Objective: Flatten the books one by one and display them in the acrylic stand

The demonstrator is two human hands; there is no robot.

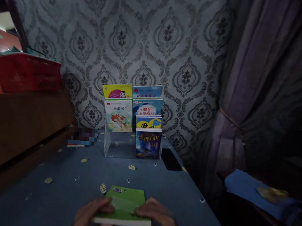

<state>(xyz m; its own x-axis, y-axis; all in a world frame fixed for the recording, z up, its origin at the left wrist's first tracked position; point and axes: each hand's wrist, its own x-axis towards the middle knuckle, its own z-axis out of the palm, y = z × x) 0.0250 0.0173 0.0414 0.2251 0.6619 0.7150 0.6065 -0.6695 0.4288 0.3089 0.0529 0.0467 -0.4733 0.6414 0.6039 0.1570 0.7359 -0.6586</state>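
A green book is held low in front of me, a barcode on its upper left and its pale page edge facing me. My left hand grips its left side, thumb on the cover. On the right side, my right hand has hold of it the same way, fingers partly hidden beneath. Farther back, a clear acrylic book stand holds several upright books in tiers. Among them are a white-green picture book on the left and a dark blue book at the front right.
A black phone lies right of the stand. Pixelated books lie at the back left. A blue patterned cloth covers the table. A red bin rests above a brown wooden board. A curtain hangs on the right.
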